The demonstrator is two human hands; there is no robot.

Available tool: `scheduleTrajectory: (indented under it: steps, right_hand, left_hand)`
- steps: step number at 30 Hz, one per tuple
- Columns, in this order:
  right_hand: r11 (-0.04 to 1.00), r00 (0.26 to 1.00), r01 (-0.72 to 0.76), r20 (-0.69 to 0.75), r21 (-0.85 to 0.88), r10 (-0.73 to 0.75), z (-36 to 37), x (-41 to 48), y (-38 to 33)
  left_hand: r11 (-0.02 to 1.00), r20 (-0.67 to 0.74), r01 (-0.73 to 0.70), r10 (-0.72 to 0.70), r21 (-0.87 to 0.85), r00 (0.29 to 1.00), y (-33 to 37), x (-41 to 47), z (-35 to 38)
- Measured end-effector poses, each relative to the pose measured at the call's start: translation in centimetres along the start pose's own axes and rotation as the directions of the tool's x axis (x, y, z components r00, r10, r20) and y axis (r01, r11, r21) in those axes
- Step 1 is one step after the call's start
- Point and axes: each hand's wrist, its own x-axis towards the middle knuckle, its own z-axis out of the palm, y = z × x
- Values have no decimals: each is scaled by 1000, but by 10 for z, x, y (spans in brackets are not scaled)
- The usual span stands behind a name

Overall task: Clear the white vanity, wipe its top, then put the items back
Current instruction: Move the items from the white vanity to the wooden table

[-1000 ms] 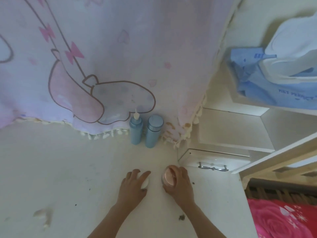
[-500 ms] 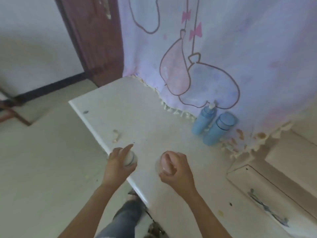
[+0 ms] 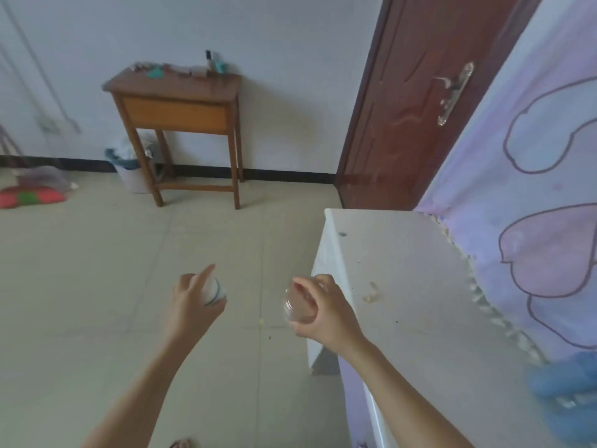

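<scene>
Left hand (image 3: 193, 302) is gripping a white jar (image 3: 214, 291) over the floor. Right hand (image 3: 323, 310) is gripping a clear pinkish jar (image 3: 295, 305) beside the white table (image 3: 403, 286) edge.

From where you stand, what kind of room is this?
Probably a bedroom at home: a white vanity under a cartoon-print curtain, a wooden side table holding toiletries, and a brown door.

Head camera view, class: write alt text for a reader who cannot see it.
A person's left hand holds a small white jar and the right hand a clear pinkish jar, both carried over the tiled floor, away from the white vanity at right. A wooden side table with small items stands ahead by the wall.
</scene>
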Motion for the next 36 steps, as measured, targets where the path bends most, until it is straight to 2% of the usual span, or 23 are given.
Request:
scheduleTrajectory:
  steps: [6, 12, 19, 27, 36]
  right_hand:
    - [995, 997, 74, 41, -62, -72, 38, 75, -69]
    - [971, 980, 197, 45, -139, -192, 80, 143, -160]
    - [964, 966, 258, 23, -62, -257, 94, 202, -238]
    - [926, 927, 372, 78, -65, -367, 88, 277, -285]
    - [880, 879, 474, 69, -15, -472, 85, 406, -298]
  left_hand:
    - [998, -69, -7, 2, -69, 998, -40, 48, -86]
    - [994, -125, -98, 91, -56, 988, -83, 96, -174]
    - [994, -184, -110, 105, -18, 977, -123, 132, -251]
    - [997, -243, -83, 83, 12, 967, -127, 187, -295]
    - [982, -257, -115, 150, 147, 955, -97, 309, -313]
